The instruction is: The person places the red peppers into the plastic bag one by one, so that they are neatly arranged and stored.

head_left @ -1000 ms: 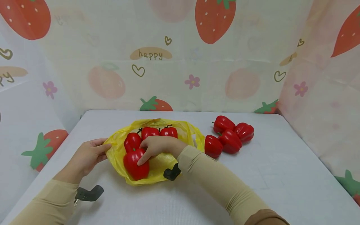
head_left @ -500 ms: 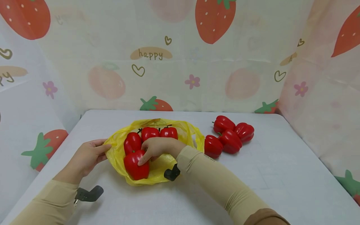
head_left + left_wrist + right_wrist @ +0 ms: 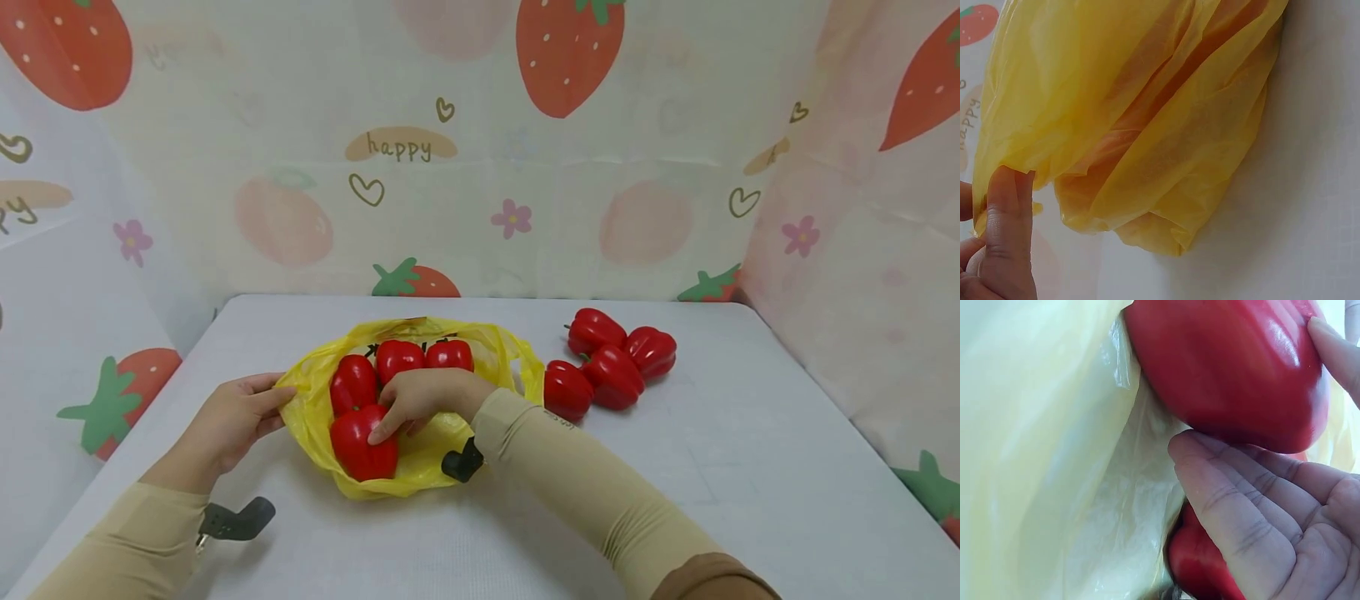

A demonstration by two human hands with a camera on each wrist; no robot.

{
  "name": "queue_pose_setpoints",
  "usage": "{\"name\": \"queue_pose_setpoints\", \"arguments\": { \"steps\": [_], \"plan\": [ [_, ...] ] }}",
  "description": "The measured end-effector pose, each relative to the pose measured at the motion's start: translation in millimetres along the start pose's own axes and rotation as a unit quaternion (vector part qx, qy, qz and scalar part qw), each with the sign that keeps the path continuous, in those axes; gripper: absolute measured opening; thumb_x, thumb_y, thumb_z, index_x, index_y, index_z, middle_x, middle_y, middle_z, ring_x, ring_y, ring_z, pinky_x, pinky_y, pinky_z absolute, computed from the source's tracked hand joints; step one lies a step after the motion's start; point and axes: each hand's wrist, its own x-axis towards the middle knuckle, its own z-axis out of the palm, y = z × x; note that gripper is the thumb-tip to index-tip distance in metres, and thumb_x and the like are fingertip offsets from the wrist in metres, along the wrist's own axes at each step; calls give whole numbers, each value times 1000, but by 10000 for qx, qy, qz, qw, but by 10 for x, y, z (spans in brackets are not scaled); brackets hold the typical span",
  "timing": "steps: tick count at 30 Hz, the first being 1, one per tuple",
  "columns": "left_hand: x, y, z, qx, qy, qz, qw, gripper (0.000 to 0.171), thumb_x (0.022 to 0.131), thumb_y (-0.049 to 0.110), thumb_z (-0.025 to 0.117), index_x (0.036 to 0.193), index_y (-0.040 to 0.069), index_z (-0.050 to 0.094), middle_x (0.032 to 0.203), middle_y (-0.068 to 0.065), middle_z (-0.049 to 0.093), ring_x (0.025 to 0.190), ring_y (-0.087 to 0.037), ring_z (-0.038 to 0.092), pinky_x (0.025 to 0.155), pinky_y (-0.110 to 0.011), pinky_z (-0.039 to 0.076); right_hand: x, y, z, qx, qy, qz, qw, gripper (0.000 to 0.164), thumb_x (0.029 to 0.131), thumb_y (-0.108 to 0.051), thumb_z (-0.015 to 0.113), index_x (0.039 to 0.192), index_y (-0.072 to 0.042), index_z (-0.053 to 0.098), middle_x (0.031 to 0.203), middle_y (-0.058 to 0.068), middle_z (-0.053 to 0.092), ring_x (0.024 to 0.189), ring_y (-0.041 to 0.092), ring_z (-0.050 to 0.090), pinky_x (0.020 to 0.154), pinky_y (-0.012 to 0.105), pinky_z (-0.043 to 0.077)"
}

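Observation:
A yellow plastic bag (image 3: 311, 429) lies spread on the table with its mouth facing up. My left hand (image 3: 236, 421) pinches the bag's left edge between thumb and fingers, as the left wrist view also shows. Inside the bag, my right hand (image 3: 423, 398) holds a large red bell pepper (image 3: 363, 446) at the front left, thumb on one side and fingers against the other. Fairly straight fingers (image 3: 1235, 519) touch this pepper in the right wrist view. Behind it in the bag sit another red pepper (image 3: 354, 383) and two more red ones (image 3: 400, 358) along the back.
Several red bell peppers (image 3: 613, 377) lie in a cluster on the white table (image 3: 750, 467), just right of the bag. A strawberry-print cloth (image 3: 562, 233) rises behind the table and along both sides. Dark camera mounts (image 3: 240, 518) sit at both wrists.
The front pepper has sunk slightly lower in the bag, and my right hand has moved down a little with it. My left hand keeps its place on the bag's edge.

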Motion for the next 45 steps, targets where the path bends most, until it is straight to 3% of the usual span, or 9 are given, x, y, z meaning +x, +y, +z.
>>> {"name": "queue_pose_setpoints", "arguments": {
  "steps": [12, 22, 27, 35, 45],
  "plan": [
    [-20, -9, 3, 27, -10, 28, 10000, 60, 91, 35, 54, 137, -1, 38, 114, -5, 58, 86, -10, 61, 78, -22, 51, -79, 19, -97, 62, 157, -163, 9997, 38, 73, -30, 76, 104, -12, 63, 98, -2, 59, 96, 15, 54, 75, 32, 54],
    [-24, 5, 10, -36, -37, 37, 10000, 60, 91, 34, 54, 137, -2, 38, 110, -2, 59, 85, -9, 61, 78, -21, 51, -209, 45, -264, -454, 362, -491, 9971, 40, 76, -33, 74, 109, -13, 64, 103, -4, 56, 95, 13, 54, 74, 27, 53],
    [-24, -9, 13, -16, -23, -9, 10000, 61, 91, 36, 55, 137, -1, 37, 112, -3, 58, 86, -10, 60, 78, -21, 51, -306, 79, -365, -388, 476, -589, 9964, 40, 77, -32, 73, 111, -14, 63, 104, -4, 57, 93, 13, 58, 76, 28, 52],
    [-27, -7, 7, -45, -20, 14, 10000, 61, 91, 35, 55, 136, -2, 38, 106, 1, 60, 85, -9, 61, 78, -21, 51, -472, 145, -544, 425, 548, -639, 9955, 46, 79, -25, 71, 120, -8, 57, 102, 1, 63, 101, 25, 60, 87, 38, 49],
    [-39, 10, 10, 14, 6, 38, 10000, 61, 91, 35, 54, 137, -1, 37, 114, -5, 57, 86, -8, 61, 78, -21, 51, -758, 308, -815, 260, 881, -806, 9925, 49, 82, -28, 68, 124, -8, 55, 107, 0, 64, 103, 25, 59, 88, 36, 48]
  ]
}}
